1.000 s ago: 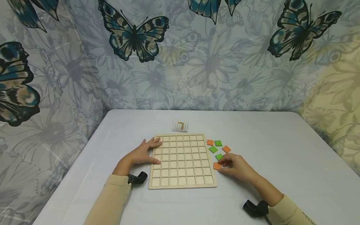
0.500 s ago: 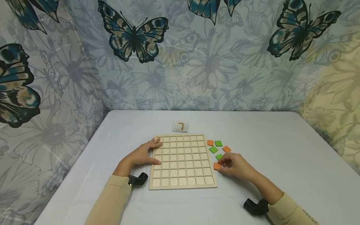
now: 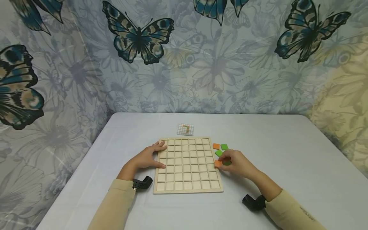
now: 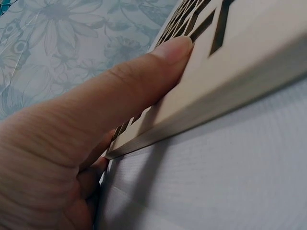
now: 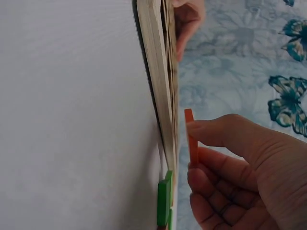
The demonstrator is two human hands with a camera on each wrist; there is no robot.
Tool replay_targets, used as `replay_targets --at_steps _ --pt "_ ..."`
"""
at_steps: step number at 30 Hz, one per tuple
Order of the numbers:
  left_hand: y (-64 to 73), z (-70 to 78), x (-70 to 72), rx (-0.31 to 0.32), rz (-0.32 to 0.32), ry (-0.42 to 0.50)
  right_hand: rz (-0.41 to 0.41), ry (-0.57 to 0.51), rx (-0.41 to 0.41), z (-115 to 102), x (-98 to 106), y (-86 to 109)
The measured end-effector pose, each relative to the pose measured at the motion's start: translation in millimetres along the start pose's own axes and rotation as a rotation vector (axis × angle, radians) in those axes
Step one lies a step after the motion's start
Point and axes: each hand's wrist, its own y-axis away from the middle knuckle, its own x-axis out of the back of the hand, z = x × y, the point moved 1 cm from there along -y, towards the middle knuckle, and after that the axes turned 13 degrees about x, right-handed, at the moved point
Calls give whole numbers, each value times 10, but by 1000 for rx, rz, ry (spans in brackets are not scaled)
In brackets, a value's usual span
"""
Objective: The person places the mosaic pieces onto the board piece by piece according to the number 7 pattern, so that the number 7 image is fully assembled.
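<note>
My left hand (image 3: 148, 158) rests at the left edge of a pale wooden grid board (image 3: 188, 166), thumb and fingers spread along its rim. The left wrist view shows the straight thumb (image 4: 129, 81) lying on the board's top frame. At the board's right edge, my right hand (image 3: 237, 163) pinches an orange square tile (image 3: 217, 164) between thumb and fingers. In the right wrist view the orange tile (image 5: 192, 139) is held on edge, raised above the table. A green tile (image 3: 227, 163) lies partly hidden under the right hand.
Beyond the right hand lie an orange tile (image 3: 216, 146) and green tiles (image 3: 224, 147). A small card (image 3: 185, 129) printed with a coloured grid pattern lies behind the board. White cloth covers the table (image 3: 258, 134), with a floral, butterfly-patterned backdrop (image 3: 215, 70) around it.
The right hand has lifted the orange tile and moved it up and left to the board's right edge. One orange tile is now hidden behind that hand. The left hand stays put.
</note>
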Motion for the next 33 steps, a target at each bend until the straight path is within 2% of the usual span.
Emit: replay_targets --at_steps 4,13,21,28,33 --pt "-4 -8 3 5 2 -7 -5 -10 -12 -40 -18 -90" --pt "-4 3 5 18 17 -21 -10 -50 50 -152 -63 -310" --pt "-12 -4 9 25 9 -23 -6 -98 86 -261 -132 -583" --pt "-12 -14 15 19 12 -25 -27 -146 67 -326 -184 -779" --pt "-9 -5 1 18 9 -22 -41 -180 93 -369 -219 -874"
